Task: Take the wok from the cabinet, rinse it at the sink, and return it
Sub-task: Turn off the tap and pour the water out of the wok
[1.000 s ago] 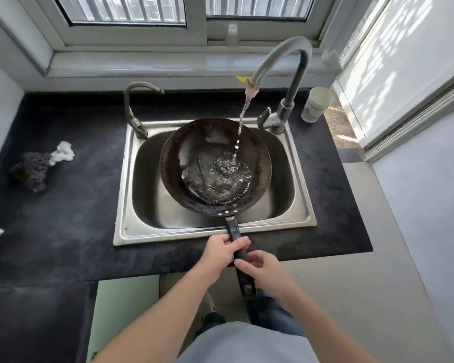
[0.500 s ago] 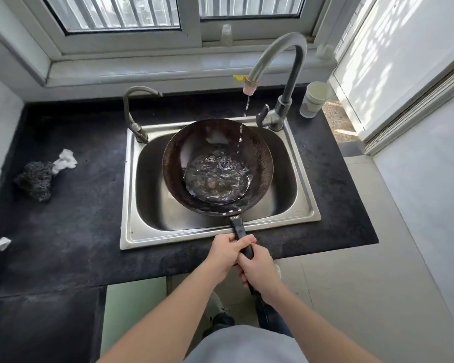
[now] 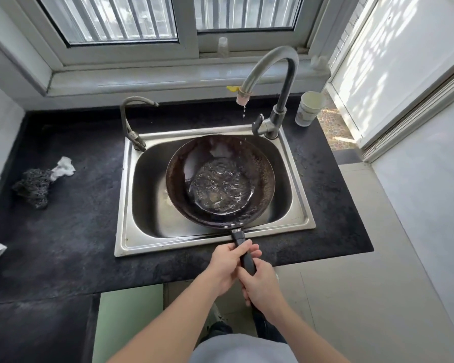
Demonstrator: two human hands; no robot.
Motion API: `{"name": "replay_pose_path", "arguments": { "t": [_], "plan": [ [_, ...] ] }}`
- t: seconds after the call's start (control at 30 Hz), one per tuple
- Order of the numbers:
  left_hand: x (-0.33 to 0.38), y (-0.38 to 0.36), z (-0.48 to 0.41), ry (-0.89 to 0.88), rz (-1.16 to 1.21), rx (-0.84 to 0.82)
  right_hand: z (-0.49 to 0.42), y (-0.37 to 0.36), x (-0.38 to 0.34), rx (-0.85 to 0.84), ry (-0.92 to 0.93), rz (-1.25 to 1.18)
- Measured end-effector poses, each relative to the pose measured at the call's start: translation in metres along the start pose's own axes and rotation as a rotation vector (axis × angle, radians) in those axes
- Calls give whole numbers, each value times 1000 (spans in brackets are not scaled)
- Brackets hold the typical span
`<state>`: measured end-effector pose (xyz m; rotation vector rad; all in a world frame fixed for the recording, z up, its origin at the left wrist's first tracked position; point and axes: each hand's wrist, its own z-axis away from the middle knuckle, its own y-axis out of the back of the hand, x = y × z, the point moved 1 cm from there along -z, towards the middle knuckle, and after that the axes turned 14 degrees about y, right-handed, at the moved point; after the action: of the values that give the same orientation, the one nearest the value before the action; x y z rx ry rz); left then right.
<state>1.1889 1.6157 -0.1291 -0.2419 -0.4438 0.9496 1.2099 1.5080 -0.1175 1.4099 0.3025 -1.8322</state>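
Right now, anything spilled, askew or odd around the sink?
No spill: wok held level over the sink, water pooled inside; tap only drips. Crumpled tissues lie loose on the counter, left.

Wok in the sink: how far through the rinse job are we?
Done: the dark round metal wok is out of the cabinet and held in the steel sink, water pooled in it; the curved grey tap only drips. In hand: left hand and right hand both grip its black handle. Left: likely swirl, tip the water out, return the wok to the cabinet.
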Motion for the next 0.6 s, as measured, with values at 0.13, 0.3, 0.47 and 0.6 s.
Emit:
{"name": "replay_pose_path", "arguments": {
  "t": [0.13, 0.3, 0.47, 0.6],
  "plan": [
    [-1, -7, 0, 16, -14, -40, 3, 10, 5, -15, 37, 47],
    [-1, -15, 2, -5, 46, -93, 4, 20, 3, -12, 84, 70],
    [3, -10, 13, -53, -6, -99, 8, 13, -5, -12, 96, 37],
    [9, -1, 23, -98, -26, -59, 7, 3, -14, -12, 98, 39]
  ]
}}
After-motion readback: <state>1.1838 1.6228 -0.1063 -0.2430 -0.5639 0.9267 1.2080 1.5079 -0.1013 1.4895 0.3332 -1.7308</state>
